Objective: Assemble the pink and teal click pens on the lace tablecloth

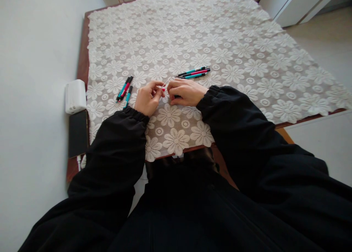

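My left hand [149, 98] is closed in a pinch on a small red pen part [163, 89], mostly hidden by the fingers. A thin pale stick [167, 81], like a pen refill, slants between my two hands. My right hand [184, 92] has its fingers curled together close by, and a dark piece [177, 96] shows beneath them; what it grips is too small to tell. Left of my left hand lie several short pen pieces, teal and black [128, 97] and red and black [126, 87]. Beyond my right hand, pens [195, 73] in teal, red and black lie side by side.
A cream lace tablecloth [176, 140] with a flower pattern covers the wooden table. At its left edge, beside the wall, are a white charger-like block [75, 96] and a dark phone-like slab [78, 134] with a white cable [79, 162].
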Demonstrator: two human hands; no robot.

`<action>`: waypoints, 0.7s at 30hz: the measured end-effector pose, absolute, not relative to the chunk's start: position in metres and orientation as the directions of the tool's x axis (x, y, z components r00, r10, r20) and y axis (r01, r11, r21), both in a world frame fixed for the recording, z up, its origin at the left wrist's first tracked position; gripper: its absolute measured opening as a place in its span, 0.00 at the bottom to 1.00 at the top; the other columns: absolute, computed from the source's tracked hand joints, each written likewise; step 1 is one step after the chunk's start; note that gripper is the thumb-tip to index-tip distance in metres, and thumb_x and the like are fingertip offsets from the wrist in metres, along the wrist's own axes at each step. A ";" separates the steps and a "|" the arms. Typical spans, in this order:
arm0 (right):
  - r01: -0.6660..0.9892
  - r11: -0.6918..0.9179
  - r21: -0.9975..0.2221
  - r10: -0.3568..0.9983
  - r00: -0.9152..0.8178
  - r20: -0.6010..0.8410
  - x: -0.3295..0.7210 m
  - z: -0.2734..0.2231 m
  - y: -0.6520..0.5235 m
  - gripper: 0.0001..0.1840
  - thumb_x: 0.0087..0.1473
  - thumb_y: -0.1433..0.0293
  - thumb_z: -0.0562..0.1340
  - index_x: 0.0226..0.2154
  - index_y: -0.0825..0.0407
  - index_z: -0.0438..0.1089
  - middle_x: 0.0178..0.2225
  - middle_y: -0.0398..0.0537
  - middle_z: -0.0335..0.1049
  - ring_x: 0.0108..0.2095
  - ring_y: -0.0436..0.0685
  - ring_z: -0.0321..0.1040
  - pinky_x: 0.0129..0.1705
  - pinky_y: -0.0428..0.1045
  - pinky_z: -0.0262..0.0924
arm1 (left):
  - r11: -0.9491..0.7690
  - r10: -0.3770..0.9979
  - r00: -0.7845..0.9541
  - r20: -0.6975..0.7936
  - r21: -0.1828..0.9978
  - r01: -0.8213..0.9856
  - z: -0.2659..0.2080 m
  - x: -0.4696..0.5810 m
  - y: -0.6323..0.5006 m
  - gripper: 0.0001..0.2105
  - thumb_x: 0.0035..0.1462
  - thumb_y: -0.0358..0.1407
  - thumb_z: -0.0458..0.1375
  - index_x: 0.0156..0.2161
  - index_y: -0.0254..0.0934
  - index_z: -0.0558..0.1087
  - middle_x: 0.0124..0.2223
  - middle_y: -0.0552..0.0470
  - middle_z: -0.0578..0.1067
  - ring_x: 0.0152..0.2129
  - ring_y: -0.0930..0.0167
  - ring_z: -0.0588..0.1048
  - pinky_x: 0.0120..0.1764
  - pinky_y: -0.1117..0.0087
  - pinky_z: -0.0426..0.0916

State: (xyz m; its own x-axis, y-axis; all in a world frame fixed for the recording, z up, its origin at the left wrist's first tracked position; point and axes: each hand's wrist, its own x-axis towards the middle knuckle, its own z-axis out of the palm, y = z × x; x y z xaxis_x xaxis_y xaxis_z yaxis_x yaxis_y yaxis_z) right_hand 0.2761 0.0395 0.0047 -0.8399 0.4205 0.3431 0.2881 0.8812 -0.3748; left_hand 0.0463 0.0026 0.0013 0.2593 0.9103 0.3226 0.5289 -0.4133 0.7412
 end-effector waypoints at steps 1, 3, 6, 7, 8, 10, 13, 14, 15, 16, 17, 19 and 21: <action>0.284 0.879 -0.382 0.418 -0.844 0.335 0.277 0.005 0.040 0.09 0.64 0.63 0.65 0.36 0.52 0.76 0.44 0.51 0.71 0.46 0.59 0.63 0.49 0.54 0.57 | -0.413 0.910 0.258 0.324 0.741 0.529 0.001 0.046 0.003 0.09 0.64 0.30 0.59 0.48 0.38 0.77 0.31 0.53 0.81 0.23 0.73 0.72 0.30 0.70 0.67; 0.273 0.876 -0.398 0.412 -0.852 0.324 0.277 0.005 0.041 0.08 0.64 0.64 0.65 0.35 0.52 0.76 0.44 0.50 0.72 0.46 0.58 0.63 0.49 0.54 0.57 | -0.414 0.910 0.254 0.327 0.741 0.529 0.001 0.046 0.003 0.09 0.64 0.30 0.59 0.48 0.38 0.77 0.31 0.53 0.81 0.23 0.73 0.73 0.30 0.70 0.67; 0.267 0.871 -0.411 0.410 -0.857 0.313 0.276 0.004 0.042 0.07 0.64 0.66 0.64 0.35 0.51 0.75 0.42 0.49 0.72 0.45 0.58 0.63 0.49 0.54 0.57 | -0.418 0.909 0.254 0.332 0.740 0.527 0.000 0.046 0.003 0.09 0.64 0.30 0.60 0.48 0.38 0.77 0.31 0.53 0.81 0.23 0.73 0.72 0.31 0.70 0.67; 0.270 0.870 -0.413 0.414 -0.854 0.314 0.275 0.003 0.041 0.07 0.64 0.67 0.64 0.35 0.51 0.74 0.41 0.49 0.72 0.44 0.58 0.63 0.49 0.54 0.57 | -0.418 0.908 0.253 0.332 0.740 0.527 0.000 0.046 0.003 0.09 0.64 0.30 0.60 0.48 0.39 0.77 0.31 0.54 0.80 0.23 0.74 0.72 0.31 0.70 0.67; 0.275 0.868 -0.413 0.422 -0.847 0.323 0.274 0.003 0.040 0.06 0.64 0.68 0.63 0.35 0.51 0.74 0.41 0.49 0.72 0.44 0.58 0.63 0.49 0.54 0.57 | -0.417 0.909 0.252 0.333 0.739 0.529 0.000 0.046 0.003 0.09 0.64 0.30 0.59 0.48 0.39 0.77 0.31 0.54 0.80 0.23 0.74 0.72 0.31 0.70 0.67; 0.292 0.860 -0.419 0.454 -0.813 0.364 0.271 0.004 0.038 0.06 0.65 0.69 0.61 0.37 0.51 0.73 0.40 0.50 0.72 0.44 0.58 0.63 0.49 0.54 0.57 | -0.413 0.911 0.245 0.332 0.738 0.534 0.000 0.046 0.004 0.09 0.64 0.29 0.59 0.48 0.38 0.77 0.31 0.54 0.80 0.23 0.74 0.71 0.30 0.70 0.67; 0.351 0.818 -0.457 0.547 -0.721 0.425 0.268 0.007 0.034 0.05 0.66 0.71 0.59 0.39 0.51 0.71 0.40 0.49 0.71 0.43 0.58 0.63 0.48 0.54 0.56 | -0.403 0.915 0.230 0.331 0.744 0.532 0.001 0.045 0.003 0.10 0.64 0.29 0.59 0.49 0.38 0.77 0.31 0.53 0.80 0.23 0.74 0.71 0.29 0.71 0.66; 0.379 0.793 -0.477 0.587 -0.684 0.432 0.268 0.009 0.033 0.05 0.66 0.71 0.59 0.41 0.51 0.71 0.39 0.49 0.71 0.42 0.58 0.63 0.47 0.53 0.56 | -0.399 0.917 0.222 0.332 0.749 0.530 0.001 0.045 0.003 0.10 0.64 0.30 0.59 0.49 0.38 0.77 0.31 0.53 0.80 0.23 0.74 0.71 0.29 0.71 0.66; 0.406 0.766 -0.499 0.627 -0.645 0.438 0.268 0.010 0.032 0.05 0.66 0.71 0.58 0.42 0.51 0.71 0.38 0.48 0.71 0.41 0.57 0.62 0.46 0.53 0.56 | -0.395 0.919 0.213 0.332 0.753 0.526 0.002 0.046 0.003 0.09 0.65 0.30 0.59 0.49 0.38 0.77 0.31 0.53 0.80 0.23 0.74 0.71 0.29 0.71 0.66; 0.428 0.741 -0.518 0.660 -0.606 0.444 0.268 0.011 0.032 0.05 0.66 0.71 0.58 0.42 0.52 0.70 0.37 0.47 0.70 0.40 0.56 0.62 0.46 0.53 0.56 | -0.391 0.920 0.205 0.333 0.758 0.523 0.002 0.046 0.002 0.09 0.65 0.31 0.59 0.48 0.38 0.77 0.31 0.52 0.80 0.23 0.74 0.71 0.28 0.71 0.66; 0.443 0.721 -0.533 0.686 -0.569 0.454 0.268 0.012 0.032 0.05 0.66 0.72 0.58 0.42 0.52 0.70 0.36 0.47 0.70 0.39 0.56 0.62 0.45 0.52 0.56 | -0.388 0.921 0.199 0.334 0.761 0.519 0.003 0.046 0.002 0.08 0.66 0.32 0.59 0.48 0.38 0.77 0.31 0.52 0.80 0.22 0.74 0.71 0.28 0.71 0.66; 0.454 0.699 -0.552 0.712 -0.510 0.482 0.269 0.013 0.032 0.05 0.65 0.73 0.58 0.41 0.51 0.70 0.36 0.46 0.69 0.39 0.55 0.63 0.45 0.52 0.56 | -0.389 0.921 0.195 0.337 0.764 0.514 0.003 0.046 0.001 0.08 0.67 0.33 0.58 0.47 0.38 0.77 0.30 0.52 0.80 0.22 0.74 0.71 0.27 0.71 0.65; 0.450 0.693 -0.563 0.720 -0.473 0.508 0.269 0.013 0.032 0.06 0.64 0.74 0.58 0.40 0.51 0.70 0.37 0.47 0.69 0.40 0.55 0.63 0.46 0.52 0.57 | -0.395 0.919 0.200 0.341 0.763 0.511 0.002 0.046 0.001 0.08 0.67 0.32 0.58 0.47 0.39 0.78 0.30 0.52 0.80 0.22 0.74 0.71 0.27 0.72 0.64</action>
